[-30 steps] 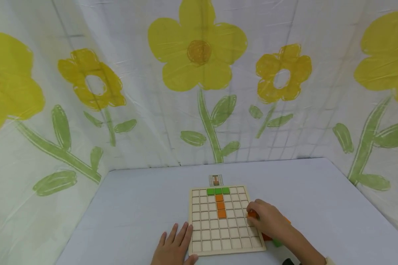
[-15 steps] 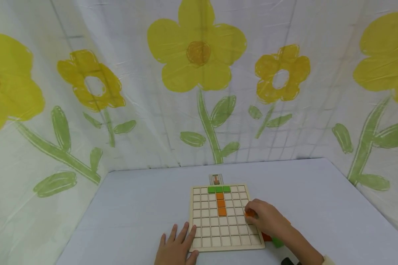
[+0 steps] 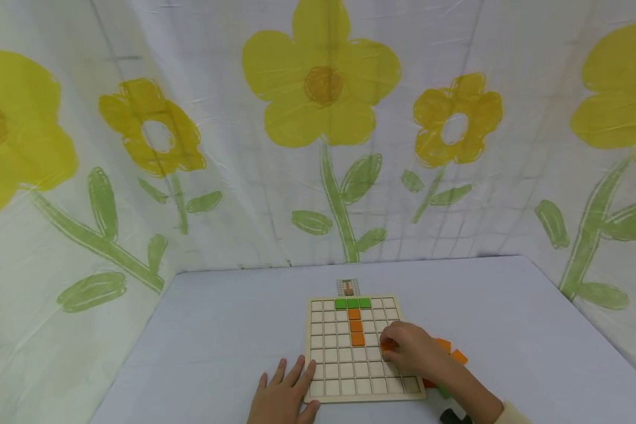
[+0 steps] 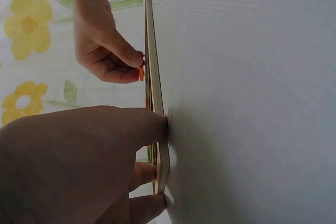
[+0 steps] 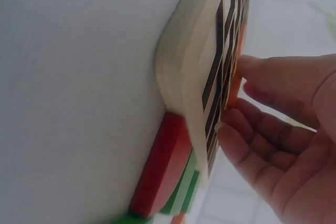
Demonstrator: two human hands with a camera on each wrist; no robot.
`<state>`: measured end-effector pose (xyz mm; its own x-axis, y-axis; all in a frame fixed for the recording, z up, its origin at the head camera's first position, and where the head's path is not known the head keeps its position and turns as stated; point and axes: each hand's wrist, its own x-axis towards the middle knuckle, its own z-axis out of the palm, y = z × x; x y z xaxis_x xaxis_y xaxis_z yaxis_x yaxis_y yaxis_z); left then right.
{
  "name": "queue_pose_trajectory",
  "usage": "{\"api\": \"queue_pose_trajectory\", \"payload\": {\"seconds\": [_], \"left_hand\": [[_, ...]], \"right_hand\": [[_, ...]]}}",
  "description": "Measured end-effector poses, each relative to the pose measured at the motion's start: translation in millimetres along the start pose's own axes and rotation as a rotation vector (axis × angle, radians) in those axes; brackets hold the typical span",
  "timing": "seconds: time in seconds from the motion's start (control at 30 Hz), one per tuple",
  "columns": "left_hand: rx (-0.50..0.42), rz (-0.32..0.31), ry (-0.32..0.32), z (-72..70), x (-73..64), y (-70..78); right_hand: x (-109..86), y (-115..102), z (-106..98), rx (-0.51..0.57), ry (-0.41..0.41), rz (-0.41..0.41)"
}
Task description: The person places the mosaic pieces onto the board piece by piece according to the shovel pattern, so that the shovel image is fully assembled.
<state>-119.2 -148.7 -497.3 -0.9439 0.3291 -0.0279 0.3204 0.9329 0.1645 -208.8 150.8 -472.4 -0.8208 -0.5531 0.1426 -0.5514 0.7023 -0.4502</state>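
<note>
A pale wooden grid board lies on the table in the head view. Three green tiles fill part of its far row, and a column of three orange tiles runs down from the middle one. Over the board's right side, my right hand pinches an orange tile between thumb and fingers; the tile is partly hidden by the fingers. My left hand rests at the board's near left corner with fingers spread, its thumb and fingertips touching the edge in the left wrist view.
Beyond the board lies a small pattern card. Loose orange tiles, a red block and green pieces lie against the board's right side. A black object shows below the right forearm. A flowered curtain hangs behind.
My right hand has moved left with the orange tile, from the board's right edge to over its cells. My left hand has shifted slightly right and now touches the board's left rim.
</note>
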Motion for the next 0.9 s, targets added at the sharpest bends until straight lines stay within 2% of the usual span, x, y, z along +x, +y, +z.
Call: {"api": "queue_pose_trajectory", "payload": {"seconds": [0.27, 0.53, 0.7, 0.9], "left_hand": [[0.000, -0.019, -0.031, -4.9, 1.4, 1.8], [-0.004, -0.025, -0.032, -6.2, 0.8, 3.6], [-0.007, -0.028, -0.039, -8.1, 1.1, 4.5], [-0.005, -0.028, -0.033, -6.6, 1.2, 4.6]], "right_hand": [[7.4, -11, 1, 0.012, -0.031, -0.058], [8.5, -15, 4, 0.023, -0.051, -0.065], [11.0, -17, 7, -0.014, -0.037, -0.064], [12.6, -19, 8, -0.010, -0.031, -0.063]]}}
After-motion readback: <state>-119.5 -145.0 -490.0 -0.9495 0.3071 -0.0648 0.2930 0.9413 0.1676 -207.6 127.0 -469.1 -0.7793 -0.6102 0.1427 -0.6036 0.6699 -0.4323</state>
